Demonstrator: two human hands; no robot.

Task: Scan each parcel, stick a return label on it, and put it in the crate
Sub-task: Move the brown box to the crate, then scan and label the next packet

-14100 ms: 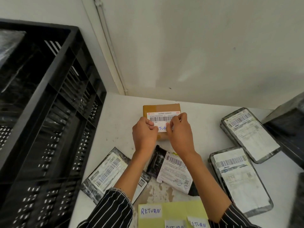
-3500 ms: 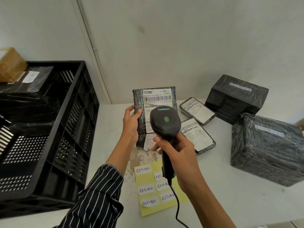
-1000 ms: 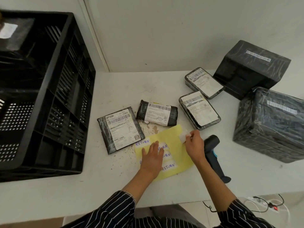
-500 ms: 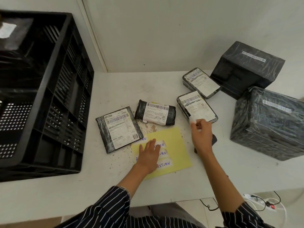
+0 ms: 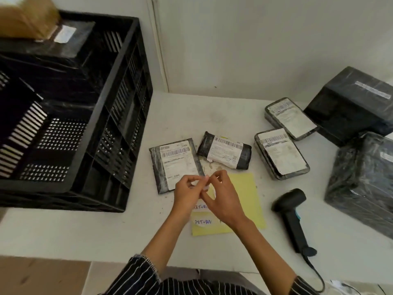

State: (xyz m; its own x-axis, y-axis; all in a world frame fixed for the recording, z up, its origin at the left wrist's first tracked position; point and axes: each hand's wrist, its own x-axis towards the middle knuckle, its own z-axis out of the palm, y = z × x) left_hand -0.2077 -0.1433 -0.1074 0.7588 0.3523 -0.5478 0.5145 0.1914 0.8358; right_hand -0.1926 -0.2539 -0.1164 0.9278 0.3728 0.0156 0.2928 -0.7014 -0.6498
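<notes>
Both hands meet above the yellow label sheet (image 5: 244, 194). My left hand (image 5: 187, 194) and my right hand (image 5: 223, 199) pinch a small white return label (image 5: 205, 185) between their fingertips, just off the near corner of a flat black parcel (image 5: 176, 162). A rolled black parcel (image 5: 225, 153) lies right of it. Further right are two flat parcels (image 5: 280, 153) (image 5: 291, 118). Return labels (image 5: 201, 222) remain on the sheet. The black crate (image 5: 110, 107) stands at the left with parcels inside.
A black barcode scanner (image 5: 294, 218) lies on the white table (image 5: 106, 233) to my right, its cable running off the front edge. Two large black wrapped boxes (image 5: 348, 107) (image 5: 361, 184) stand at the right. A brown box (image 5: 27, 18) sits on the parcels in the crate.
My right hand carried the peeled label leftward to meet my left hand, which lifted off the sheet. Both now pinch it near the flat parcel. The scanner lies uncovered.
</notes>
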